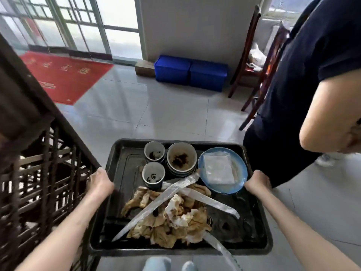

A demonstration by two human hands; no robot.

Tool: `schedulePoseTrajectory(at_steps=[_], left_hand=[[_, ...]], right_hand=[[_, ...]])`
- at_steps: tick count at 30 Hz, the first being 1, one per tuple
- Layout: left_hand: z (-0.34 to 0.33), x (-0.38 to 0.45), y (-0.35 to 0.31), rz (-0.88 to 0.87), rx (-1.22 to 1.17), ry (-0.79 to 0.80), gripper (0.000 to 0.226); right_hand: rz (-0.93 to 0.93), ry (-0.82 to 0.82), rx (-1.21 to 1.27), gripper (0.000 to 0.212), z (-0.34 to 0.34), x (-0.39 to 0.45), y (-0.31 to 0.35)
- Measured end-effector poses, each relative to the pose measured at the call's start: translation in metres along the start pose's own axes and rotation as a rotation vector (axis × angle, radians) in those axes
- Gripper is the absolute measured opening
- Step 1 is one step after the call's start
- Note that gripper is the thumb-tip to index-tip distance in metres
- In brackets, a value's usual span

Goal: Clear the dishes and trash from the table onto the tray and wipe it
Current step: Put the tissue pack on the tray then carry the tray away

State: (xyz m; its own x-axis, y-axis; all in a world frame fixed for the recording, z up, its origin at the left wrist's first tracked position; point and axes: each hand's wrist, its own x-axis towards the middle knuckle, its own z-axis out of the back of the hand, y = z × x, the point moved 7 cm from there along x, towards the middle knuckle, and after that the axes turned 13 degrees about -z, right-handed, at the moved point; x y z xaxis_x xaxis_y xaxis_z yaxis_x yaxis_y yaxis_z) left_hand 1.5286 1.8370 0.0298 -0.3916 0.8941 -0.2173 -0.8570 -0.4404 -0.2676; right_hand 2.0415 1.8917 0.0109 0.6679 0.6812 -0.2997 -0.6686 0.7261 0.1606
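I carry a black plastic tray above the tiled floor. My left hand grips its left rim and my right hand grips its right rim. On the tray stand two small cups with dark dregs, a stack of dirty bowls, and a blue plate with a clear plastic wrapper on it. A heap of stained crumpled napkins and clear chopstick sleeves fills the near half.
A dark carved wooden chair or table edge stands close on the left. Another person in dark clothes stands close on the right. Blue boxes sit by the far wall, wooden chairs at right, a red mat by the door.
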Motion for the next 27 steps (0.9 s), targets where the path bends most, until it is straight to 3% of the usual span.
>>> schedulePoseTrajectory(at_steps=[5,12,18,27], left_hand=[[0.007,0.090,-0.019,-0.018,0.023,0.045,0.033],[0.034,0.228,-0.041,-0.041,0.024,0.043,0.030],[0.051,0.343,-0.075,-0.062,0.063,0.079,0.027],[0.072,0.539,-0.175,-0.081,0.056,0.076,0.029]], right_hand=[[-0.003,0.070,-0.015,0.021,-0.005,0.041,0.072],[-0.058,0.129,-0.020,0.042,-0.019,0.092,0.175],[-0.100,0.147,0.069,0.029,-0.023,0.152,0.266],[-0.080,0.147,0.056,0.031,-0.006,0.296,0.426]])
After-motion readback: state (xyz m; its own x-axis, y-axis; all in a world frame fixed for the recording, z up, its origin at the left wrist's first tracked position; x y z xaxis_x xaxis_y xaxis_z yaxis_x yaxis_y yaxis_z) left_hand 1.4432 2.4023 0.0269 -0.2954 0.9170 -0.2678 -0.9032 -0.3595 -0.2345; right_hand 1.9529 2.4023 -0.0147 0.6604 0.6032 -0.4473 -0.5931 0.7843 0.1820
